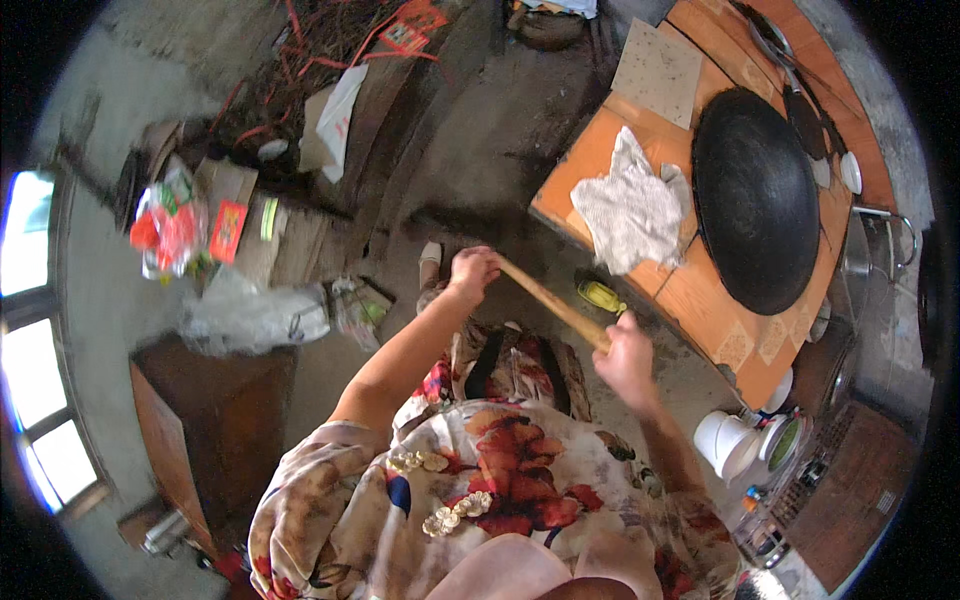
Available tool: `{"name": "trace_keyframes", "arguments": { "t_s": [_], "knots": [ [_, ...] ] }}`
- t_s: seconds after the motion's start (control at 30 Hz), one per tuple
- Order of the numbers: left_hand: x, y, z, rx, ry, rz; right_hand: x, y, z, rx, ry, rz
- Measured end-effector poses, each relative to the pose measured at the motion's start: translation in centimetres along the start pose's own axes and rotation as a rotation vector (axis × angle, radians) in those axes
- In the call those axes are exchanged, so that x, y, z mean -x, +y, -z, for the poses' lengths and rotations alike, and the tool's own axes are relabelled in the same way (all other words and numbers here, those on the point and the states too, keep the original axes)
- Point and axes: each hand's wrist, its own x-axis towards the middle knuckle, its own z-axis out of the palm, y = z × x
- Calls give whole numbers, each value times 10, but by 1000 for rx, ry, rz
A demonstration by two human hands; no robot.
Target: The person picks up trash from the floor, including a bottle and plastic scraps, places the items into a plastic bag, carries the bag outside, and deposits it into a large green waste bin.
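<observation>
A pale wooden stick (550,302) slants across the front of my body. My left hand (475,272) is closed round its far left end, and my right hand (625,358) grips it at the near right end. Just beyond my right hand, a bottle with yellow liquid (600,295) stands near the edge of the orange tiled stove top (680,290). On that stove top, a crumpled whitish cloth (632,205) lies beside a large black wok (757,200).
At the left are cardboard boxes (300,245), plastic bags (255,318) and a brown wooden cabinet (235,420). Brushwood (270,100) is piled at the far left. White buckets (725,443) stand at the lower right, near a brown board (840,495).
</observation>
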Motion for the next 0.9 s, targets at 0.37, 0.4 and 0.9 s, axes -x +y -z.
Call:
{"name": "trace_keyframes", "arguments": {
  "t_s": [0.37,0.4,0.9],
  "knots": [
    [-310,133,-83,-267,-276,297,-111,-70,-56,-617,-699,-815],
    [-325,132,-108,-362,-291,310,-125,-77,-53,-876,-817,-1031],
    [-568,-37,-227,-1388,-929,-295,-123,-103,-109,-1319,-825,-1274]
  ]
}}
